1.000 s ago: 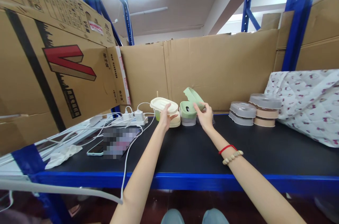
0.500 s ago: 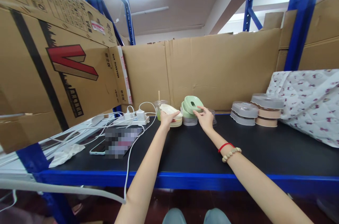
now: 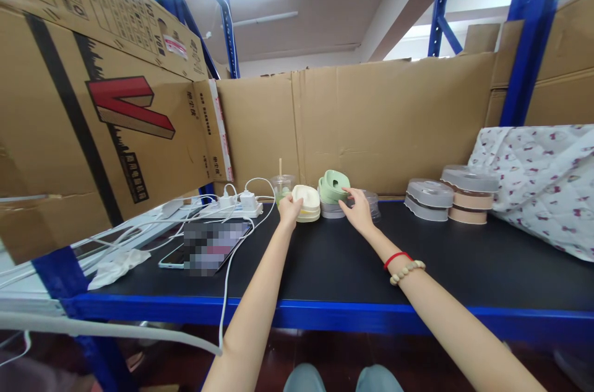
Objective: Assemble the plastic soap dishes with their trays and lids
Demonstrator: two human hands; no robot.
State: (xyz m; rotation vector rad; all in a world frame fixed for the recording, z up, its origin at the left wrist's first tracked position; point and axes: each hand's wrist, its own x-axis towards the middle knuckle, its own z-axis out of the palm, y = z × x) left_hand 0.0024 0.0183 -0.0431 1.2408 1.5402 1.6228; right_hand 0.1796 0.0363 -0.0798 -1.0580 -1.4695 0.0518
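My left hand (image 3: 290,211) is closed on the left edge of a cream plastic dish (image 3: 307,195), thumb on top. That dish rests at a slight tilt over a low stack of yellowish dishes (image 3: 309,216). My right hand (image 3: 359,209) pinches the lower right edge of a light green plastic dish (image 3: 341,180) with a dark hole in its middle. It leans, its inside turned towards me, against more green dishes (image 3: 326,195). Beneath them sits a grey dish (image 3: 333,214). Clear plastic lids (image 3: 373,203) lie behind my right hand, partly hidden.
A clear cup (image 3: 284,180) with a straw stands behind my left hand. At the left are a power strip (image 3: 253,211), white cables, a phone (image 3: 172,256) and a crumpled tissue (image 3: 119,268). Grey dishes (image 3: 429,194) and peach dishes (image 3: 469,199) are stacked right, beside patterned quilted fabric (image 3: 538,188).
The cream dish in my left hand has come down and right onto the yellowish stack. In my right hand, the green dish has turned and shifted slightly left.
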